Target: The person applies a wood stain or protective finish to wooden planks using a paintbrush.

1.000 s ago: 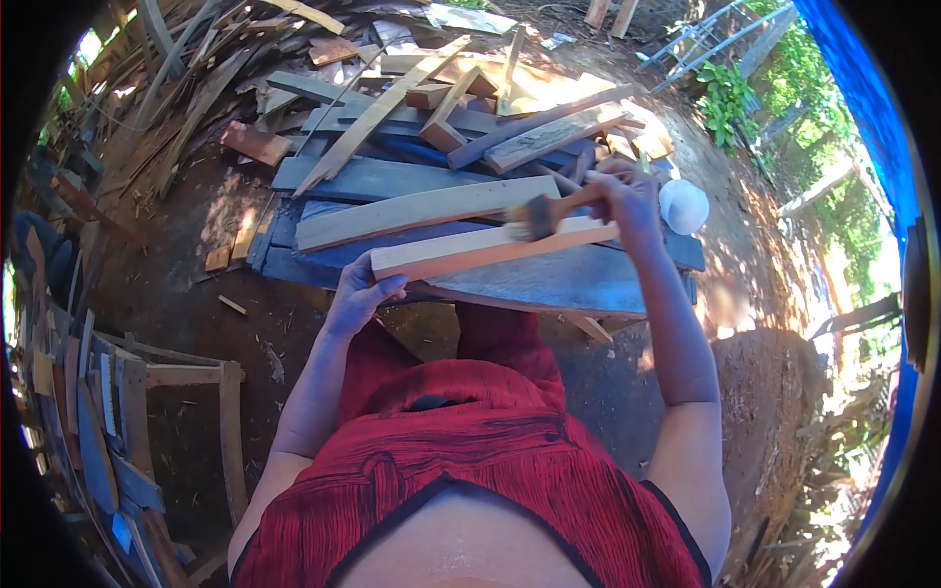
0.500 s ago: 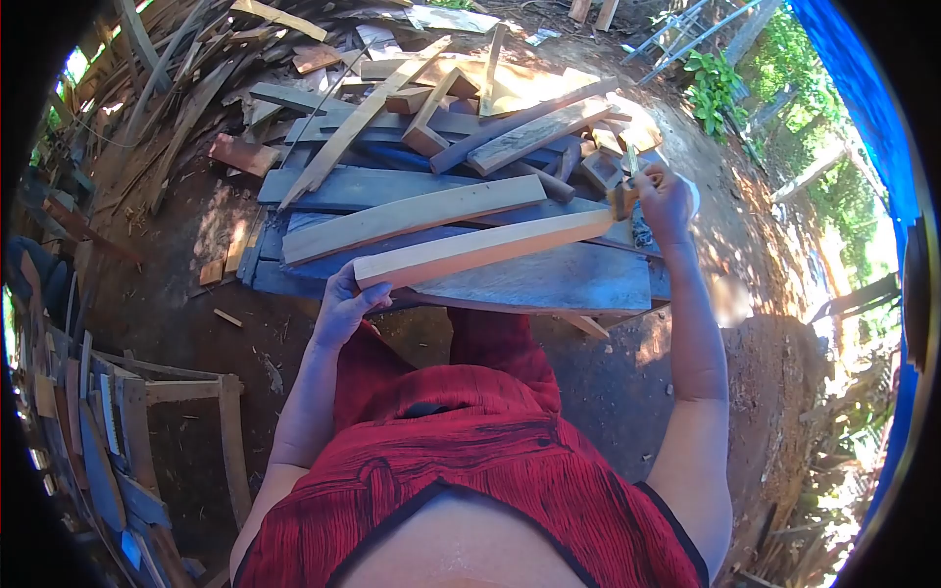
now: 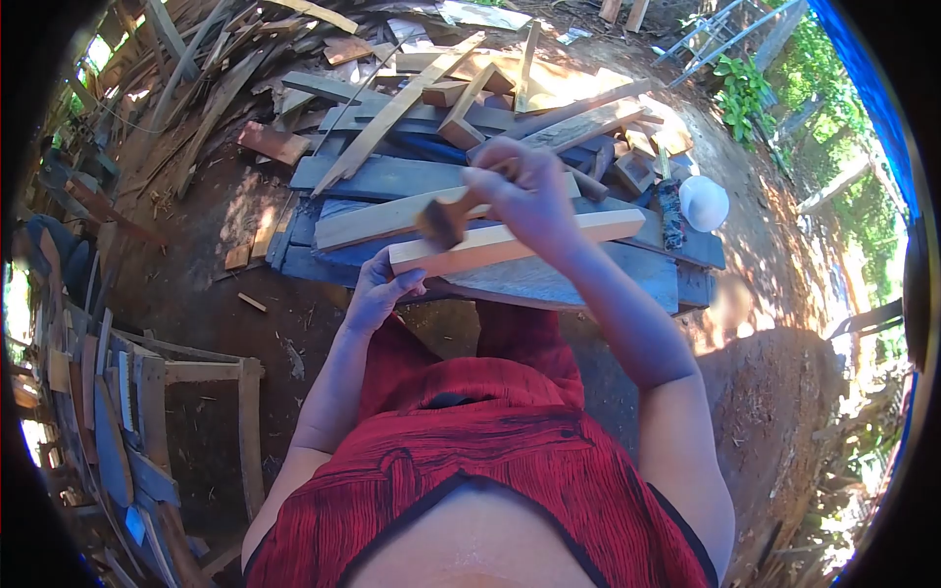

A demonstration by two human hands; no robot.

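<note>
My left hand (image 3: pixel 376 295) grips the near left end of a pale squared length of wood (image 3: pixel 578 233), thumb along its side. The piece slants away to the right above the plank bench. My right hand (image 3: pixel 530 192) is closed around the handle of a paintbrush (image 3: pixel 444 221), slightly smeared by motion. Its dark bristles hang right at the left end of the wood, close to my left hand. Behind lies a second pale length of wood (image 3: pixel 365 224), partly covered by the brush and my right hand.
A bench of weathered planks (image 3: pixel 588 282) carries offcuts and a heaped pile of boards (image 3: pixel 392 122) at the back. At its right edge stands a white round container (image 3: pixel 704 203), beside a dark speckled object (image 3: pixel 670 211). A wooden frame (image 3: pixel 250 421) stands at lower left.
My right hand has swept the brush leftward from the wood's far right end to its left end. The white container, earlier mostly behind that hand, now shows. My view has shifted slightly.
</note>
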